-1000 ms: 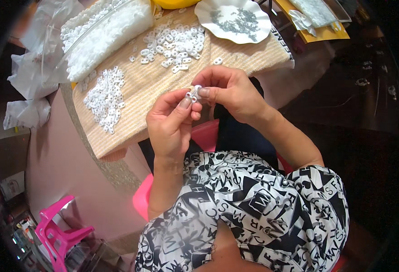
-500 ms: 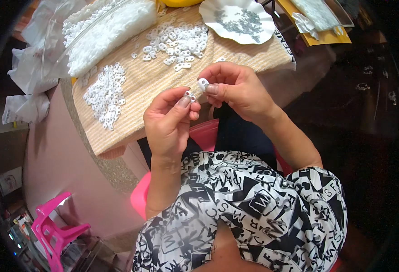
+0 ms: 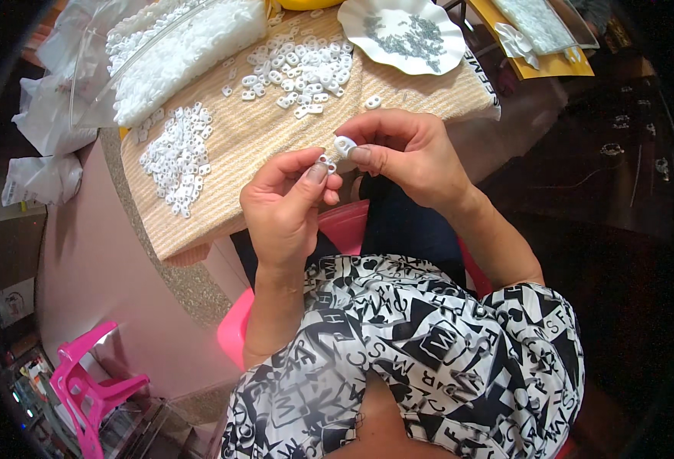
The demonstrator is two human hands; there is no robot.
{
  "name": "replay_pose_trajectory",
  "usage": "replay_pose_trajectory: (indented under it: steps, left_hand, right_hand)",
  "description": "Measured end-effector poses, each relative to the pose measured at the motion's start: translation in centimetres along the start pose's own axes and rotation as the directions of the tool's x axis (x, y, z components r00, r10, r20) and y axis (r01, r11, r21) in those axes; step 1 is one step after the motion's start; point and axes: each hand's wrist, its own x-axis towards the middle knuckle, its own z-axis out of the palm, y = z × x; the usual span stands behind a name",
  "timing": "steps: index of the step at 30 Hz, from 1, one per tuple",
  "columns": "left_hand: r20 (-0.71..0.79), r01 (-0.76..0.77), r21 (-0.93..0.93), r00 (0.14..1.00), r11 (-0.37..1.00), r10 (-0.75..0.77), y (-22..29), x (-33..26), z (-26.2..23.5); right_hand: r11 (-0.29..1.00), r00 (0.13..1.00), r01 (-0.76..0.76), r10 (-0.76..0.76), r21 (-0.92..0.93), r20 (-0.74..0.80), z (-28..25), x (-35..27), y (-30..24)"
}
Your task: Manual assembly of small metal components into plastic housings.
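Observation:
Over the near edge of the cloth, both hands are close together. My left hand (image 3: 285,205) is closed, pinching a small white plastic piece with dark holes (image 3: 327,163) between thumb and forefinger. Just right of it, my right hand (image 3: 413,159) grips an oval white plastic piece with holes (image 3: 344,143) between thumb and fingertip. The two pieces almost meet; whether they touch I cannot tell. A loose white two-hole piece (image 3: 373,101) lies beyond my right hand. Farther off is a pile of oval white two-hole pieces (image 3: 306,69); another pile of smaller white pieces (image 3: 175,159) sits at left.
A striped beige cloth (image 3: 234,164) covers the work surface. At the back right stands a wavy-rimmed white plate (image 3: 356,19) with small dark grey parts. A clear bag of white pieces (image 3: 176,73) lies at the back left. A pink stool (image 3: 84,382) stands lower left.
My right hand has lowered slightly, uncovering the loose white piece beyond it. The oval piece in its fingers now shows more of its face. The left hand has shifted only a little.

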Motion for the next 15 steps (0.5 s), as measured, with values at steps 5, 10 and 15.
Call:
replay_pose_trajectory:
  steps: [5,10,15]
  left_hand:
    - [0.006,-0.012,0.009,1.000,1.000,0.012,-0.03,-0.06,0.07]
    - [0.008,-0.032,0.024,0.999,0.999,0.032,-0.05,-0.13,0.21]
    - [0.003,-0.052,0.052,0.999,0.997,0.052,0.07,-0.28,0.43]
  right_hand:
    - [0.998,0.999,0.044,-0.045,-0.050,-0.011,0.13,-0.08,0.15]
    - [0.993,0.996,0.083,-0.085,-0.087,-0.014,0.26,-0.24,0.36]
    - [0.985,0.993,0.117,-0.115,-0.127,0.024,0.36,-0.41,0.23]
